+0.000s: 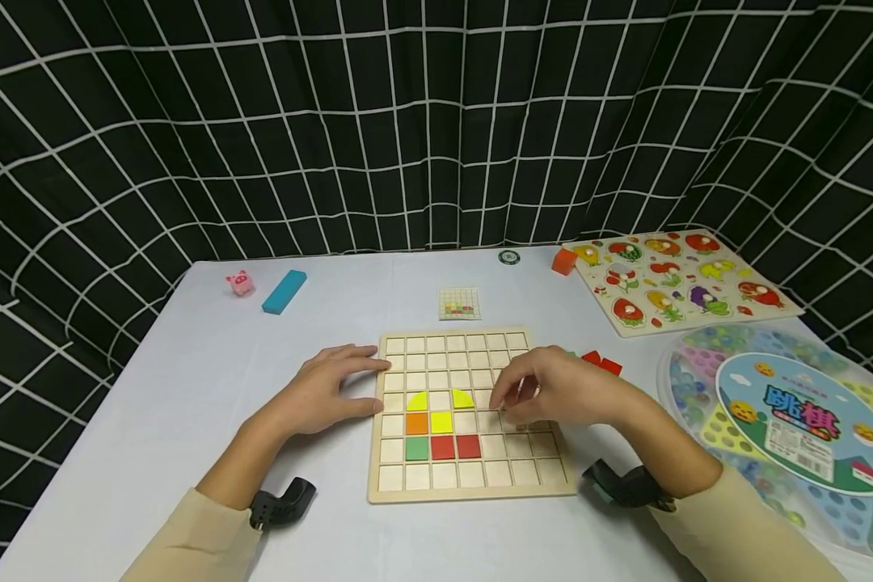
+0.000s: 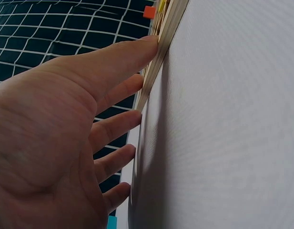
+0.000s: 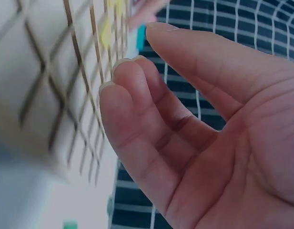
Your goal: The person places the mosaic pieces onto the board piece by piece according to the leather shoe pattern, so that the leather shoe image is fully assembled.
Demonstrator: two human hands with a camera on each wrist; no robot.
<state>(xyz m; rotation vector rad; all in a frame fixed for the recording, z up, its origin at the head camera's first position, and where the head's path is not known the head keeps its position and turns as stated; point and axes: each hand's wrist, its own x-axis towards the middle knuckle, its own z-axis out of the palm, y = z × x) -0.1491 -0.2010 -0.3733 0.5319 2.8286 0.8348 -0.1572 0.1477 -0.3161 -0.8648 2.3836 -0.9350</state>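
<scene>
A wooden grid board (image 1: 524, 473) lies in front of me on the white table. It holds two yellow quarter-round tiles (image 1: 417, 401), an orange tile (image 1: 416, 423), a yellow square (image 1: 441, 421), a green tile (image 1: 416, 448) and two red tiles (image 1: 455, 446). My left hand (image 1: 323, 392) lies flat with straight fingers against the board's left edge (image 2: 161, 52). My right hand (image 1: 553, 388) hovers over the board's right half, its fingers loosely curled and their tips near the cells. The right wrist view shows this hand (image 3: 208, 129) holding nothing above the grid (image 3: 56, 86).
Loose red pieces (image 1: 602, 361) lie just behind my right hand. A small pattern card (image 1: 459, 303), a blue block (image 1: 284, 291), a pink pig (image 1: 240, 282), an orange block (image 1: 563, 260) and a green disc (image 1: 508, 257) sit farther back. A vegetable puzzle (image 1: 680, 279) and a round marble box (image 1: 793, 428) fill the right side.
</scene>
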